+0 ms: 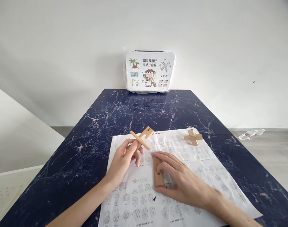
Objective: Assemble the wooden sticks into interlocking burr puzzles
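Two flat wooden puzzle pieces [147,130], crossed over each other, are pinched in my left hand [126,154] above the sheet. One of them bears a black "3" and has a notch. My right hand [174,176] grips another notched wooden puzzle piece [159,179] at its two ends, thumb at the near end and fingers at the far end. That piece lies on or just above the paper; I cannot tell which. Part of its marking is hidden by the fingers. To the right, a cross-shaped wooden assembly [193,137] rests on the sheet.
A printed instruction sheet [139,171] with small diagrams lies under both hands on the dark blue marble-patterned table [106,110]. A white cartoon-printed case [150,72] in clear wrap stands against the wall. Plastic bottles [251,134] lie on the floor at right.
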{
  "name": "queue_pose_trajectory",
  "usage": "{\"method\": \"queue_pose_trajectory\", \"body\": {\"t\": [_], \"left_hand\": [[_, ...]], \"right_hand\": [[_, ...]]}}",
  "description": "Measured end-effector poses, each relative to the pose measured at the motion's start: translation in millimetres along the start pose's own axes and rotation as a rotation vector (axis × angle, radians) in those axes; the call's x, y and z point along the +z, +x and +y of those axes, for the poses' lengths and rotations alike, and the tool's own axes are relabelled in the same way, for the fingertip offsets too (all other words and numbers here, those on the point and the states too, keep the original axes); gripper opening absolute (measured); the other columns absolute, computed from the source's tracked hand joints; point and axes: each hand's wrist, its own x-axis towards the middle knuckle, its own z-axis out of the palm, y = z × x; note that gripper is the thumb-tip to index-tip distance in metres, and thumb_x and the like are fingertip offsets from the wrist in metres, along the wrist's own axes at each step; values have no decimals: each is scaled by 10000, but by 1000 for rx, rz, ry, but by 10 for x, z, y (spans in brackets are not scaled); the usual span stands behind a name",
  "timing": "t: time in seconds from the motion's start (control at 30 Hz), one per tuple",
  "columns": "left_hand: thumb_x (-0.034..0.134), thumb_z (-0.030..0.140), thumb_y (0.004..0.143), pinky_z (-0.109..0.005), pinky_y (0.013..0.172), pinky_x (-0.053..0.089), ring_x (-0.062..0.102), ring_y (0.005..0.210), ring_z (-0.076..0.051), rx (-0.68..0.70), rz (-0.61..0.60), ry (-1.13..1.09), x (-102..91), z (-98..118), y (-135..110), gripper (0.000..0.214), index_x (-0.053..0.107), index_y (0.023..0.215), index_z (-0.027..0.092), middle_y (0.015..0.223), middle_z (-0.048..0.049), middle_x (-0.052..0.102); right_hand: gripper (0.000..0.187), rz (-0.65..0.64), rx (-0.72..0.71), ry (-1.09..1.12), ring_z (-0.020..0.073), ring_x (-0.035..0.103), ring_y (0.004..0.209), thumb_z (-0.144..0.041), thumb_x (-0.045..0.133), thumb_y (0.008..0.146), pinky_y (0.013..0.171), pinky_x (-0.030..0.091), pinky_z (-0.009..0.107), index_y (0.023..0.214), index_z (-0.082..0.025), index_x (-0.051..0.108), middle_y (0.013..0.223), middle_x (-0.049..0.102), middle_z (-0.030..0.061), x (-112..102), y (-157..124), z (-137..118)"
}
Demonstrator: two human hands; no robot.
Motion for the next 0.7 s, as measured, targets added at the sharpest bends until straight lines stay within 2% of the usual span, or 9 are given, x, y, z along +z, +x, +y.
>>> {"method": "queue_pose_trajectory", "body": {"t": [0.1, 0.2, 0.33, 0.4, 0.5, 0.6, 0.7], "left_hand": [[710, 523, 1012, -244, 615, 475, 551, 561, -64, -54, -17, -56, -10, 2, 7, 363, 708, 1020, 161, 946, -28, 710], [786, 522, 954, -256, 664, 518, 595, 643, -91, -116, -49, -118, -19, 15, 23, 385, 758, 1081, 159, 1057, -69, 737], [865, 475, 893, -287, 777, 561, 651, 763, -145, -152, -65, -160, -15, 31, 30, 321, 788, 1009, 186, 938, -36, 720], [873, 481, 883, -305, 857, 567, 662, 821, -163, -132, -57, -133, -12, 24, 23, 309, 795, 969, 194, 904, -26, 714], [846, 499, 905, -346, 935, 570, 682, 878, -186, -95, -65, -52, -8, -1, 6, 319, 808, 1015, 202, 926, -37, 740], [826, 466, 931, -386, 944, 595, 726, 923, -220, -81, -98, 20, 11, -22, -14, 296, 814, 1070, 206, 969, -58, 783], [824, 433, 936, -397, 928, 624, 761, 939, -236, -80, -160, 70, 58, -11, -31, 276, 820, 1104, 214, 1015, -70, 813]], "right_hand": [[522, 63, 71, 38, 377, 570, 1396, -283, 878, 822, 1092, 575, 575, 1252, -265, 583, 1450, 631, 134, 2, 15, -12], [612, 172, 217, 179, 378, 591, 1373, -316, 897, 793, 1142, 522, 617, 1327, -284, 599, 1436, 641, 121, -10, 22, -3], [622, 234, 437, 723, 362, 577, 1432, -500, 859, 868, 1215, 440, 635, 1411, -337, 603, 1513, 629, 105, -82, 21, 19], [665, 230, 465, 1000, 363, 555, 1467, -565, 848, 875, 1240, 405, 633, 1452, -347, 599, 1540, 626, 106, -112, 22, 19], [680, 278, 466, 1263, 371, 547, 1481, -613, 836, 882, 1287, 323, 629, 1462, -328, 624, 1553, 632, 118, -111, 31, 8], [613, 371, 436, 1378, 355, 531, 1500, -607, 787, 936, 1322, 254, 605, 1450, -303, 646, 1545, 645, 122, -68, 38, -8], [602, 377, 423, 1400, 351, 521, 1508, -603, 772, 951, 1325, 231, 613, 1460, -308, 641, 1549, 643, 114, -25, 36, -33]]}}
